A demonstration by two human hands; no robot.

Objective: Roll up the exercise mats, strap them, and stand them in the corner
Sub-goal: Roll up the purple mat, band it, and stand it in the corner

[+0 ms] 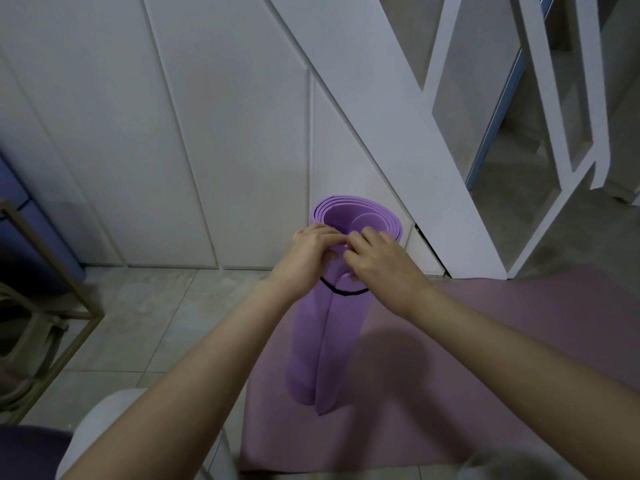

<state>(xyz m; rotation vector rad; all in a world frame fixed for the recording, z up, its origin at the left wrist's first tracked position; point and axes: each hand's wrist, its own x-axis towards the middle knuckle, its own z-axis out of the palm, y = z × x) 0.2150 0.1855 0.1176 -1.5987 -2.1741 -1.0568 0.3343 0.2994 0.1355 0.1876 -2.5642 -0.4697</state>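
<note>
Left hand [311, 252] and right hand [379, 259] grip the upright, loosely rolled purple mat [323, 344] above its black strap [346, 293].

I am going bare-armed, with left forearm [207, 358], right forearm [502, 344], left hand [311, 252] and right hand [379, 263] all showing uncovered.

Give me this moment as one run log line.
purple rolled foam mat: upright on flat pink mat | thin black strap: around its upper part | left hand, right hand: both grip mat's top
</note>
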